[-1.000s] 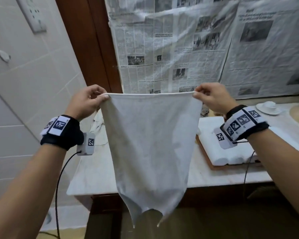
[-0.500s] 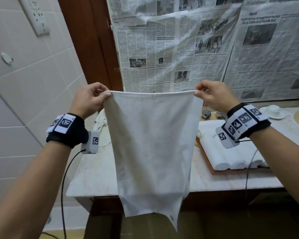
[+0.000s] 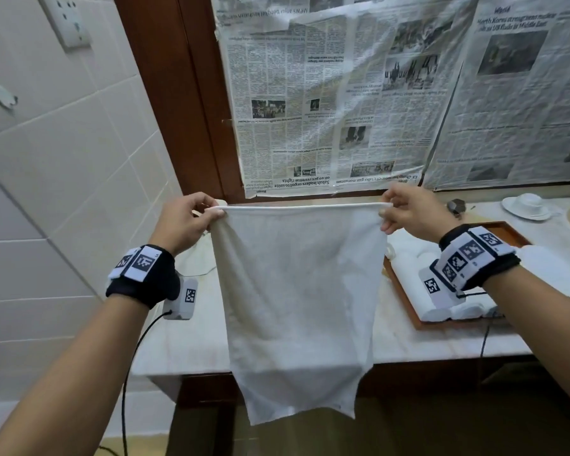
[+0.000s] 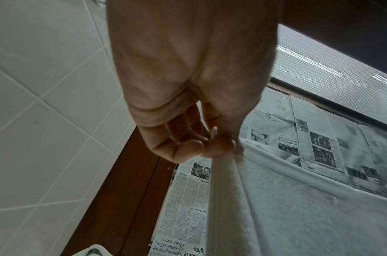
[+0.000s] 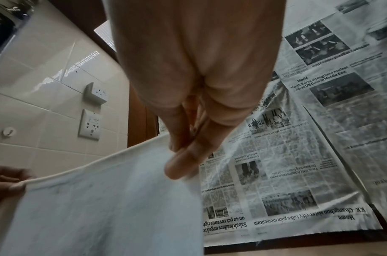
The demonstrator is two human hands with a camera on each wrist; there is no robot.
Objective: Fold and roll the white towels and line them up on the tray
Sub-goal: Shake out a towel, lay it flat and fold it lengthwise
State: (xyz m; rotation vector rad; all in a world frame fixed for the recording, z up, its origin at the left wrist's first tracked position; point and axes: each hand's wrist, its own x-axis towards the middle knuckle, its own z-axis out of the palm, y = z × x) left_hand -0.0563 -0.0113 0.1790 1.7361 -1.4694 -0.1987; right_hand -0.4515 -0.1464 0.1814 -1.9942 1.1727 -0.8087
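pinching the top corners of a white towel (image 3: 297, 291), the left hand (image 3: 181, 222) and right hand (image 3: 412, 212) hold it stretched and hanging above the marble surface (image 3: 185, 340); rolled towels (image 3: 441, 311) lie on the wooden tray (image 3: 408, 311).

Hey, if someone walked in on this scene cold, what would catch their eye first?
First, the white towel hanging flat in mid-air at the centre, its top corners pinched by the left hand and the right hand. Next, the newspaper sheets covering the window behind. Lower right, a wooden tray on the counter holds rolled towels.
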